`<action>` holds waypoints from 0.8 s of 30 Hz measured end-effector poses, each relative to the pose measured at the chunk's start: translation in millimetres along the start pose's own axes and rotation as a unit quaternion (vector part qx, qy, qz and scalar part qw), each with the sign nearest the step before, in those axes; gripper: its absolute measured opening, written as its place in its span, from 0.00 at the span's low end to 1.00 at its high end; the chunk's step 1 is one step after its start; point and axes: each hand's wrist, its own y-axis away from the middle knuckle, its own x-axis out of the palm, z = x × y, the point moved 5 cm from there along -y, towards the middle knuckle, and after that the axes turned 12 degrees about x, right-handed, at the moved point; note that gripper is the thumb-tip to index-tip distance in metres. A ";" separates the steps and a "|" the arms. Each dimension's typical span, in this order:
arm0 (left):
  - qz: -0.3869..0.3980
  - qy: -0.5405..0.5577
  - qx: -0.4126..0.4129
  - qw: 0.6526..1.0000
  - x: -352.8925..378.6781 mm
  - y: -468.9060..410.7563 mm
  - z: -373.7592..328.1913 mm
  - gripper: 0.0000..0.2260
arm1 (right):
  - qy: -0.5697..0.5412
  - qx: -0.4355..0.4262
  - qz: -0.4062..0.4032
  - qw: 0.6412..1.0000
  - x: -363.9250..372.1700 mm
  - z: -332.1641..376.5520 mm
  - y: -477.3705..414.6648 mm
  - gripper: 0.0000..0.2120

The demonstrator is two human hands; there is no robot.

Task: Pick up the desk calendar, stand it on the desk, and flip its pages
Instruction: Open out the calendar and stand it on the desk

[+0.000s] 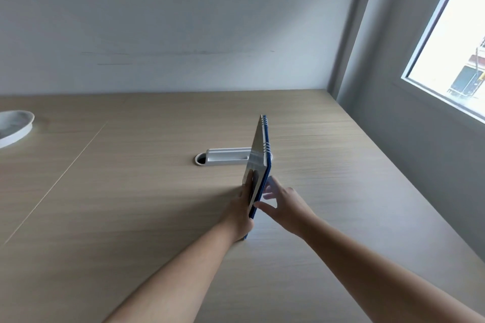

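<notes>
The desk calendar (pixel 258 151) is folded flat and held up on edge above the wooden desk (pixel 131 191), seen almost edge-on. It has a blue cover, pale pages and white spiral rings along its far edge. My left hand (pixel 242 214) grips its near end, fingers flat against the left face. My right hand (pixel 282 198) is at the calendar's right face with fingers spread; its fingertips touch or nearly touch the blue cover, and I cannot tell which.
A white oval cable port (pixel 225 160) is set into the desk just behind the calendar. A white dish (pixel 14 126) sits at the far left edge. The wall runs along the desk's back, and a window (pixel 456 42) is on the right.
</notes>
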 end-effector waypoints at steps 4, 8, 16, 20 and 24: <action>0.007 -0.020 0.012 1.000 -2.9 0.9 0.4 0.44 | 0.040 -0.025 -0.016 0.999 -1.2 -0.9 -1.5 0.22; 0.017 -0.040 -0.010 0.999 -0.4 4.0 4.6 0.45 | 0.029 -0.030 -0.044 0.998 -11.0 1.5 -5.4 0.20; -0.018 0.021 -0.051 0.998 -1.1 6.3 14.1 0.39 | 0.005 -0.056 -0.001 0.998 -9.2 20.4 -11.6 0.20; -0.046 0.036 -0.062 0.996 -3.7 8.0 13.7 0.33 | 0.023 -0.072 -0.011 0.997 -5.3 28.3 -14.8 0.19; -0.042 0.061 -0.090 0.993 -6.1 7.7 15.9 0.39 | 0.045 -0.073 -0.050 0.995 -6.3 26.3 -15.2 0.16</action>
